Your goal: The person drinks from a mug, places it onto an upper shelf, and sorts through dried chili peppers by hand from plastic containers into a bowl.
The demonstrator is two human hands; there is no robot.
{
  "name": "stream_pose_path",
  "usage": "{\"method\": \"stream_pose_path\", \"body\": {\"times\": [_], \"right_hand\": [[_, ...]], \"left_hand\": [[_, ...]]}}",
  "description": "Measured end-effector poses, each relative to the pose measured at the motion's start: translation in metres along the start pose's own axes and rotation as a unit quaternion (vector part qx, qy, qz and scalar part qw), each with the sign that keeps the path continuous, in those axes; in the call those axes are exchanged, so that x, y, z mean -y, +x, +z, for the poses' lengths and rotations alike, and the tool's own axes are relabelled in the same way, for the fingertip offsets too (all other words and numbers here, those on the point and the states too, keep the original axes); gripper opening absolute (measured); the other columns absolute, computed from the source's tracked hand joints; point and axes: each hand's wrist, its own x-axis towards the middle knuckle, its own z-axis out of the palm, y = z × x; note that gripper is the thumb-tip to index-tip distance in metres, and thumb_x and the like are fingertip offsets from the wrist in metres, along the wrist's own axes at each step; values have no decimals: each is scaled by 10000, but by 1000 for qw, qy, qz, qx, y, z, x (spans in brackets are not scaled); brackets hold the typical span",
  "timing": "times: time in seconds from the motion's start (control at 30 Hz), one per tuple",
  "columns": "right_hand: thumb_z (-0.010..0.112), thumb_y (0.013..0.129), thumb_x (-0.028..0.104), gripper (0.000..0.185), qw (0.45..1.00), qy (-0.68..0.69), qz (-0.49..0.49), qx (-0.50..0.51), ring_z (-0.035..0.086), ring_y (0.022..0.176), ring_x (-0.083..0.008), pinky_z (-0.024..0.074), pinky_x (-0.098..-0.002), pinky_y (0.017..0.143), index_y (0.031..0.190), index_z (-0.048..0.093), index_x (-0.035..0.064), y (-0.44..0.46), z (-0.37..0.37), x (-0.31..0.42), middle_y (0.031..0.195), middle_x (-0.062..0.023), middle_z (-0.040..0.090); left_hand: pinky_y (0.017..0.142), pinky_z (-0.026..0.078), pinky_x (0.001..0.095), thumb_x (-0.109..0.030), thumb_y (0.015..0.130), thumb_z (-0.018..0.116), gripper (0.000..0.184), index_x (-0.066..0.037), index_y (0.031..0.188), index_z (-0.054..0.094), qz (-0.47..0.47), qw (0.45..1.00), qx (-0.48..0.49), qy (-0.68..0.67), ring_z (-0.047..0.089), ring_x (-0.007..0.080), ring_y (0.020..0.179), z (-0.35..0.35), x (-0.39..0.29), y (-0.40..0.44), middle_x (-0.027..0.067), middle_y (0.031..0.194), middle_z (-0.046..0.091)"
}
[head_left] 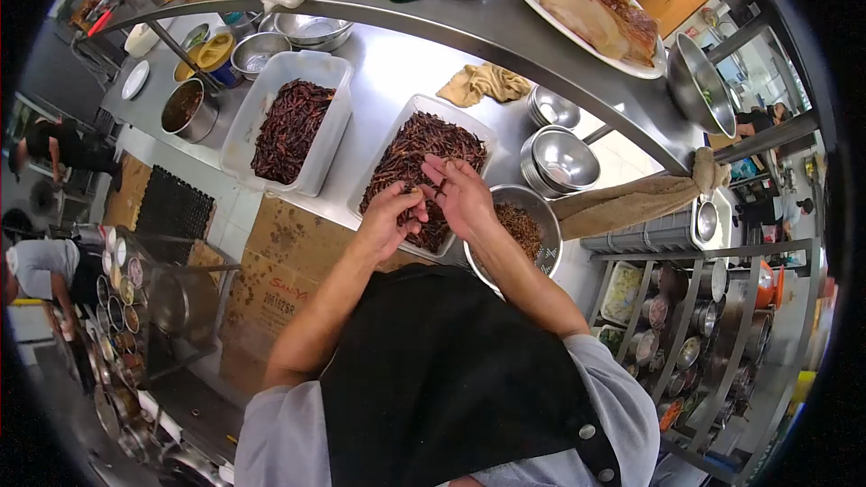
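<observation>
Both my hands are over a white tub (488, 132) filled with dark red dried chillies (433, 138). My left hand (394, 215) has its fingers bent together in a pinch, on something too small to make out. To its right, my right hand (461, 193) is raised with the palm showing, and its fingertips are curled close to the left hand; a dark chilli seems to lie at its fingers. A second, larger white tub (336, 117) of chillies (293, 131) stands to the left. Partly behind my right forearm is a perforated metal colander (547, 258) holding brownish bits.
Metal bowls (566, 159) are stacked right of the tubs, near a tan cloth (484, 84). A steel shelf (460, 22) crosses above the table, bearing a platter of meat (586, 13). A metal pot (190, 110) stands left. Other people (50, 266) are at the far left and right.
</observation>
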Motion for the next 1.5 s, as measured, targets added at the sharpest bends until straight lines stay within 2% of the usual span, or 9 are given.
{"method": "stream_pose_path", "body": {"times": [0.53,0.63,0.7,0.8,0.93,1.0,1.1,1.4,1.5], "right_hand": [[569,1022,146,95,989,-104,-103,25,658,1086,-252,515,-386,903,1046,613,66,0,-16,18,1132,-130,693],[605,988,192,189,906,-398,-135,-41,693,991,-298,545,-403,828,1019,660,13,-8,-95,40,1026,-133,713],[668,922,243,294,648,-758,-63,-44,680,952,-355,542,-416,829,1100,662,10,-38,-119,56,1004,-164,706],[712,860,266,351,550,-801,-227,-69,659,931,-406,530,-440,830,1111,694,20,-53,-162,47,973,-186,699],[710,881,256,311,568,-777,-247,-114,674,917,-374,525,-431,807,1076,724,14,-78,-101,53,960,-181,707],[702,910,240,278,768,-618,-164,-16,681,858,-294,525,-398,773,1025,731,-12,-77,-75,43,929,-159,716],[687,941,221,257,852,-517,-80,5,654,791,-193,517,-351,713,1012,717,-24,-79,-56,22,864,-108,711],[620,985,158,124,990,27,129,51,500,553,-131,402,-295,524,944,638,43,-98,-70,16,655,-17,551],[642,971,213,181,982,-189,2,-5,567,626,-163,467,-325,576,941,651,35,-93,-116,28,725,-53,606]], "left_hand": [[735,482,355,-186,959,652,240,45,1022,643,186,853,-79,482,587,204,738,-4,11,-3,157,837,661],[684,437,308,-199,978,651,221,19,967,618,149,884,-52,440,487,105,755,-12,11,-5,16,770,553],[673,426,291,-227,993,640,242,-2,912,598,158,883,-53,440,467,97,730,-9,10,-8,-18,741,502],[671,421,277,-235,999,632,251,-27,863,598,104,889,-29,444,481,90,733,-5,13,-7,-4,752,557],[673,447,315,-230,978,652,237,0,922,634,100,864,13,493,535,130,723,-2,23,0,63,781,635],[648,453,370,-218,946,674,246,16,914,607,167,853,35,493,576,237,683,8,35,5,137,756,617],[641,453,414,-196,931,675,247,26,881,578,154,792,75,586,570,348,686,22,30,5,182,767,597],[652,447,406,-202,932,681,269,30,859,566,147,825,176,516,550,295,681,19,23,-6,179,739,554],[647,455,387,-222,945,682,267,16,867,590,183,783,133,579,550,231,686,-3,-6,-7,158,741,562]]}}
